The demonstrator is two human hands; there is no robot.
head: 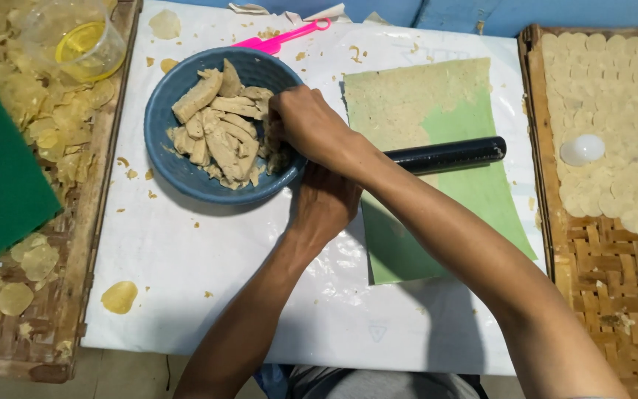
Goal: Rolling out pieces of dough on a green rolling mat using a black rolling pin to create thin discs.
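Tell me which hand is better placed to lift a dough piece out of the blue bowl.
Probably the right hand: it already reaches into the blue bowl, fingers on the dough pieces. The left hand sits lower, by the bowl's near rim.

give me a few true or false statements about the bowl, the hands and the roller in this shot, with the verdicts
1. The right hand reaches into the blue bowl of dough pieces. True.
2. The black rolling pin stands upright in the bowl. False: it lies flat across the green sheet, outside the bowl.
3. The left hand is at the bowl's near rim. True.
4. The pink scoop is held in the left hand. False: it lies on the table behind the bowl, in no hand.
5. Pale round discs cover the woven tray on the right. True.
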